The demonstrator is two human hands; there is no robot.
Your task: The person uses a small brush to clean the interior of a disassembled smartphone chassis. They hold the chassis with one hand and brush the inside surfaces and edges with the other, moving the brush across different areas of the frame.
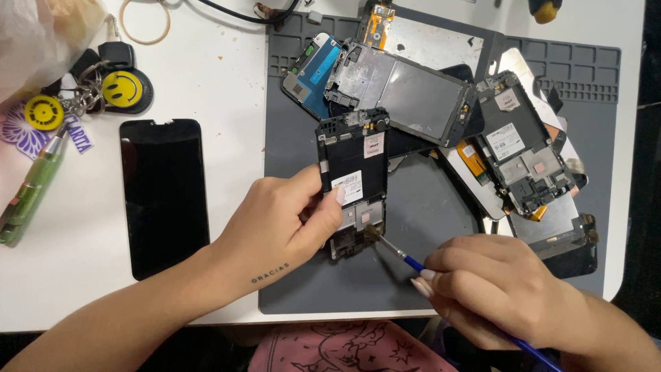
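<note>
My left hand (279,224) grips a dismantled black phone frame (354,162) by its lower left side and holds it upright over the grey work mat (413,207). My right hand (492,282) holds a thin blue-handled brush (403,256) like a pen. The brush's bristle tip touches the lower right part of the frame, on the exposed metal section.
Several more stripped phone frames and screens (513,148) lie piled on the mat's far and right side. A black phone screen (164,193) lies face up on the white table at left. Keys with yellow smiley tags (124,88) and a green tube (31,189) sit at the far left.
</note>
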